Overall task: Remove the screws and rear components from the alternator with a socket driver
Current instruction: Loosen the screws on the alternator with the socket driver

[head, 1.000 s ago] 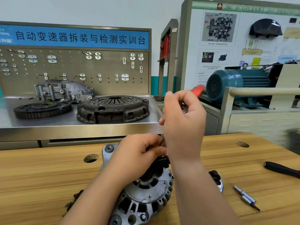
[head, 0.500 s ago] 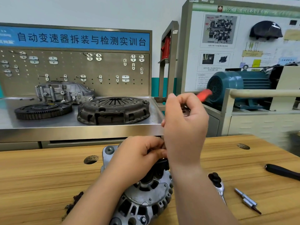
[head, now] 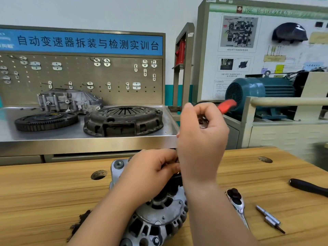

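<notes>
My right grip point(head: 200, 139): curled round the socket driver point(head: 227, 105), red handle out at 1 o'clock. My left grip point(head: 150, 173): clasping the alternator point(head: 159, 215) top, at the desk point(head: 44, 201) near edge. At 3 o'clock: ratchet point(head: 236, 201), two bits point(head: 269, 219), black handle point(head: 308, 187). At 9 o'clock: bare wood, one hole point(head: 98, 174).

L hand point(head: 150, 173) curled on alternator point(head: 159, 215), R hand point(head: 200, 139) above, fisted round driver point(head: 227, 105).
</notes>
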`<state>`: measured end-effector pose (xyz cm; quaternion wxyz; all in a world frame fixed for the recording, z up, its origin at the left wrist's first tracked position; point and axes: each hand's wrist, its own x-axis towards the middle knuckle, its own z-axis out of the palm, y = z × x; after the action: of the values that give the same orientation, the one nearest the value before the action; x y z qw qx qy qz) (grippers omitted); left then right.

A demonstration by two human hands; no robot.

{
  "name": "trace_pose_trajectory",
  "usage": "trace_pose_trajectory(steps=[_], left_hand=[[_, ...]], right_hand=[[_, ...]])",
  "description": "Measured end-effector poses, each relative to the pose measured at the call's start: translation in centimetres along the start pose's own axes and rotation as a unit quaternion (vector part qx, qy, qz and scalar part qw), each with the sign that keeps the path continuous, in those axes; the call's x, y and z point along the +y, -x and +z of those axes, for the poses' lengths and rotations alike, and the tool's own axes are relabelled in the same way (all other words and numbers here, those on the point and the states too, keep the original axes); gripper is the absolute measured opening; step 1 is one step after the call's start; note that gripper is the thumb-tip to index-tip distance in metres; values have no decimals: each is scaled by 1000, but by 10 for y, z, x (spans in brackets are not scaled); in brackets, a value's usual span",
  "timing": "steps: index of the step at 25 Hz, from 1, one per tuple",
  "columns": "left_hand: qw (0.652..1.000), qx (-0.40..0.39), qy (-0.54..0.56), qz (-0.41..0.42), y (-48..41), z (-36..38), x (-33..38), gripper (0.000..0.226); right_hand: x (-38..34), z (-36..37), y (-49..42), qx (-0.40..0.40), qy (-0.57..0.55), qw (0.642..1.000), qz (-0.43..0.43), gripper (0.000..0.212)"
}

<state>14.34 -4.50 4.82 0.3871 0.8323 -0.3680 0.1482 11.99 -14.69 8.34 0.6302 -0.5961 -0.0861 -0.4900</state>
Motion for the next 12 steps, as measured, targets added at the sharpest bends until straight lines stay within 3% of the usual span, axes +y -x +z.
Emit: trace_pose_trajectory(steps=[1, 3, 5, 7, 8, 9, 11, 12], left_hand=[[1000, 1, -1, 4, 0, 0, -1, 13], [1000, 0, -3, 1, 0, 1, -1, 8], [1000, -8, -7, 6, 2, -1, -3, 18], [999, -24, -27, 12, 3, -2, -1, 28], [999, -26, -25, 10, 2, -1, -1, 25], [1000, -21, -19, 4, 1, -1, -2, 20], [1000, -11, -6, -12, -1, 0, -1, 22], [1000, -4, -7, -14, -1, 1, -2, 23]], right_hand=[[0, 2, 1, 11, 7, 1000, -2, 27], [-3, -2, -5, -86, -97, 989, 69, 26], [-8, -10, -14, -267, -257, 916, 154, 25], [-11, -17, -19, -357, -327, 857, 176, 21], [-10, -16, -19, -348, -327, 861, 177, 22], [-7, -14, -17, -302, -298, 889, 172, 24], [-2, -6, -8, -147, -159, 971, 101, 27], [-1, -2, -4, -60, -75, 994, 47, 28]])
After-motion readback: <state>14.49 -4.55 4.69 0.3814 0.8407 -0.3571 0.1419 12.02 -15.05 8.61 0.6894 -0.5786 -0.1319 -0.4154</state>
